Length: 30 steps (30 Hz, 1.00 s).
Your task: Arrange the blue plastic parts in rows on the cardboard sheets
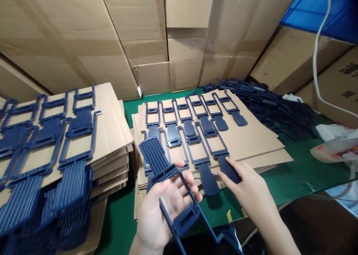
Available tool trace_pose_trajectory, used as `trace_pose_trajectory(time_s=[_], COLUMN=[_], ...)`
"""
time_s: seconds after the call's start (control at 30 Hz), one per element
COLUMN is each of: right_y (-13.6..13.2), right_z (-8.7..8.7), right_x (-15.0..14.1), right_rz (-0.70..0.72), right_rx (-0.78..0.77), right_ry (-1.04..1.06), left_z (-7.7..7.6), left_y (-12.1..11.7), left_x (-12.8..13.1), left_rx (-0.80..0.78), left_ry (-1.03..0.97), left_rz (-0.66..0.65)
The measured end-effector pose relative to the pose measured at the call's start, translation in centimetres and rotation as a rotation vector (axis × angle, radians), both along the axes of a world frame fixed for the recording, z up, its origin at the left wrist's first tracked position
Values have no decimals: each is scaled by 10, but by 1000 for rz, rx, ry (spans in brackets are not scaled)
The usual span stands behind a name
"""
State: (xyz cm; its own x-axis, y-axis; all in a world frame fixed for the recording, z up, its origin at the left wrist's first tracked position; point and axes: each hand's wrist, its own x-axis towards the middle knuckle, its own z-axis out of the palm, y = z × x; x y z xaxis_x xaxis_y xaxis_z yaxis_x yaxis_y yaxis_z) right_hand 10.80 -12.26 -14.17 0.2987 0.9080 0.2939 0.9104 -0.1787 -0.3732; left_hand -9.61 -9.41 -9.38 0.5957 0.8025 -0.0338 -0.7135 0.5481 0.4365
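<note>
My left hand [165, 210] is closed round a dark blue plastic frame with a ribbed paddle [153, 156]. Its paddle points up and away, and its open frame hangs toward me, with a slotted crossbar [186, 219] between the side rods. My right hand [248, 187] pinches the ribbed paddle of another such frame [216, 143], which lies on the cardboard sheets [251, 141]. More of these blue frames lie there in two rows, paddles toward me. The nearest one [207, 176] is just left of my right hand, its paddle overhanging the cardboard edge.
On the left, a taller stack of cardboard sheets [112, 150] bears more blue frames [79, 135] in layers. A loose heap of dark blue parts [260, 102] lies at the back right on the green table [117, 210]. Large cardboard boxes [134, 23] stand behind; a white cable [316, 61] hangs at right.
</note>
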Motion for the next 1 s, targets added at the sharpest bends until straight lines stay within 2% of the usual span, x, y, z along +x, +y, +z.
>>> trace_pose_trajectory(time_s=[0.07,0.23,0.5,0.6,0.67,0.73,0.87,0.93,1.0], right_y=[-3,-8,-12,-13,-13,-13,-9,-8,-9], right_z=[1,3,-1,-1,0,3,13,21,29], right_x=[-2,-6,-3,-2,-1,-1,0,2,7], right_rz=[-25,-39,-27,-61,-93,-67,136,290,464], right_rx=[-25,-36,-10,48,152,280,479,457,334], right_ry=[2,7,69,107,147,201,259,126,-80], left_z=[0,2,5,8,10,11,1,-11,-22], left_y=[2,4,13,15,15,14,10,8,7], left_x=[3,14,32,37,37,38,40,42,43], left_rx=[-35,-117,-243,-284,-258,-215,-215,-232,-230], left_ry=[-3,42,-12,-46,-30,1,-60,-95,-57], left_rz=[-10,70,149,239,243,145,-226,-427,-662])
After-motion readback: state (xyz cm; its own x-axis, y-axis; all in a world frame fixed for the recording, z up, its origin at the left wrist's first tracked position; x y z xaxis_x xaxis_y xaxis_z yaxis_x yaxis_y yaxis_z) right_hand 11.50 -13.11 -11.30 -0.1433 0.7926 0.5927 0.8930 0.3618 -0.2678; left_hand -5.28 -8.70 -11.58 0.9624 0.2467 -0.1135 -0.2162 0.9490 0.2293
